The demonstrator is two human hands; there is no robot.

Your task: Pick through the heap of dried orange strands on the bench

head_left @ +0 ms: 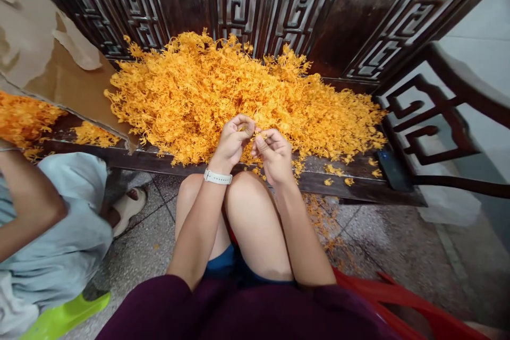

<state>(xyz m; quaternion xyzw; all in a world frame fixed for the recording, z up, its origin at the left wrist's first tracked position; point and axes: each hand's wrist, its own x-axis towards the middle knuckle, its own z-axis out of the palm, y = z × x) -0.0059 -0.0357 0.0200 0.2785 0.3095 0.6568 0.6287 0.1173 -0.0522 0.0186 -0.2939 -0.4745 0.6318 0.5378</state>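
Observation:
A large heap of small orange pieces (pixel 191 95) with thin curled prongs, apparently plastic, lies in front of me. My left hand (pixel 236 141), with a white band (pixel 218 177) on its wrist, is just over the heap's front edge, thumb and fingertips pinched together on a small orange piece. Close beside it, my right hand (pixel 274 155) is also closed in a pinch, its fingertips nearly meeting the left ones. A bit of orange shows between the two hands. The exact shape of what they hold is too small to make out.
The heap rests on a dark wooden bench (pixel 358 189) with a carved back (pixel 258 5) and armrest (pixel 438 117). A cardboard sheet (pixel 75 85) divides it from another orange pile (pixel 24 117) at left, beside a seated person (pixel 67 223). A dark flat object (pixel 393 170) lies at right.

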